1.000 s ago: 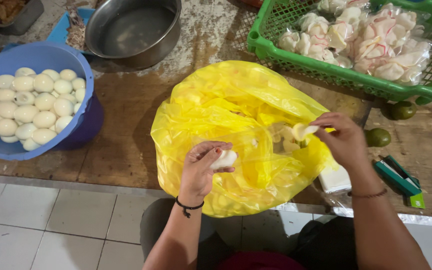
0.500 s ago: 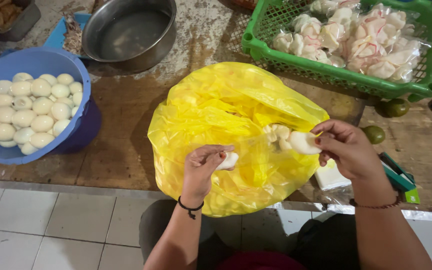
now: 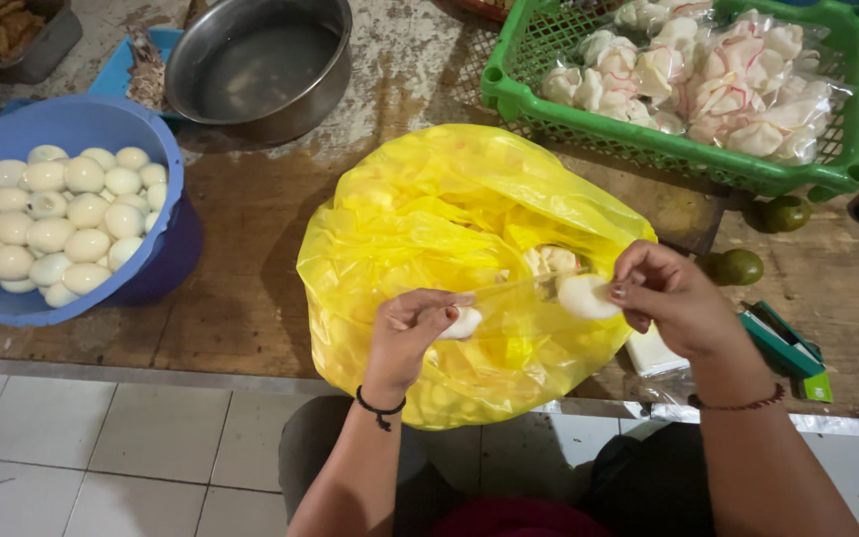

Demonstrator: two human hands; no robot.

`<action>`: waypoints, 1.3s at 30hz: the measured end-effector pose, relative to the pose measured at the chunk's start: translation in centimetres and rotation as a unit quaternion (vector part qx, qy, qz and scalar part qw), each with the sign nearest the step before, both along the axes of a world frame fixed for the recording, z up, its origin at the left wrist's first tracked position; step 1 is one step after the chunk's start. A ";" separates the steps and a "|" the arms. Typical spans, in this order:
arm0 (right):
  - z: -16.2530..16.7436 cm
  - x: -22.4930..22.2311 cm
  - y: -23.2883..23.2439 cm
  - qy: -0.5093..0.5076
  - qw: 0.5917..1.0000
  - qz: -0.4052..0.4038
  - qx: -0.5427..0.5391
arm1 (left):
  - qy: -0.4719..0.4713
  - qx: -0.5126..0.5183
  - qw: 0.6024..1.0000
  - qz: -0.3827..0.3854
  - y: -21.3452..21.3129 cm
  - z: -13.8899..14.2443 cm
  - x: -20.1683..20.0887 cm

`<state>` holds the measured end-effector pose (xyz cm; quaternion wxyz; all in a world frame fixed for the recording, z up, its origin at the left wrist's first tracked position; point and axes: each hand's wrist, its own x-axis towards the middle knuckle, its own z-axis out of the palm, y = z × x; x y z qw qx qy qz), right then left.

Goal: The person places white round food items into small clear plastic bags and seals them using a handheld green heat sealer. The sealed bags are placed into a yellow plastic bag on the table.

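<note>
A big yellow plastic bag (image 3: 449, 229) full of pale crackers lies on the wooden table in front of me. My left hand (image 3: 408, 333) pinches a small white cracker (image 3: 465, 322) at the bag's front. My right hand (image 3: 670, 298) grips a round white cracker (image 3: 587, 296) near the bag's open mouth. A thin clear strip of plastic stretches between the two hands. A few more white crackers (image 3: 547, 261) show inside the opening.
A blue basin (image 3: 147, 129) of peeled white eggs stands at the left, a steel pot (image 3: 260, 65) behind it. A green crate (image 3: 668, 149) of bagged crackers sits at the back right. Two green limes (image 3: 738, 267), a green lighter (image 3: 777, 343) and a white block (image 3: 654, 353) lie right.
My right hand drew a cracker out of the bag's mouth and lowered it toward me. The left hand stayed on its cracker, and the clear strip now stretches between them.
</note>
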<state>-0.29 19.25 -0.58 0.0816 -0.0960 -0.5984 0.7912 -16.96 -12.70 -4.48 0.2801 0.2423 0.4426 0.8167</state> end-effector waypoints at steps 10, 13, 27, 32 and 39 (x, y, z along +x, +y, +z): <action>-2.0 -0.8 -2.8 -0.040 0.999 0.015 -0.003 | -0.023 -0.020 1.000 -0.001 1.8 0.6 1.5; -0.3 -0.6 -3.1 -0.066 0.983 0.076 0.154 | 0.003 -0.019 1.000 0.000 1.9 1.0 1.5; -1.2 0.2 -2.4 -0.034 0.958 0.281 -0.055 | -0.058 -0.039 0.994 -0.080 2.6 1.8 1.7; -0.5 -0.4 -3.1 -0.091 0.948 0.304 0.022 | -0.056 -0.066 0.993 -0.076 2.1 2.6 1.2; -0.7 -0.3 -5.4 -0.076 0.956 0.135 0.250 | -0.082 -0.076 0.991 -0.078 2.0 3.3 1.2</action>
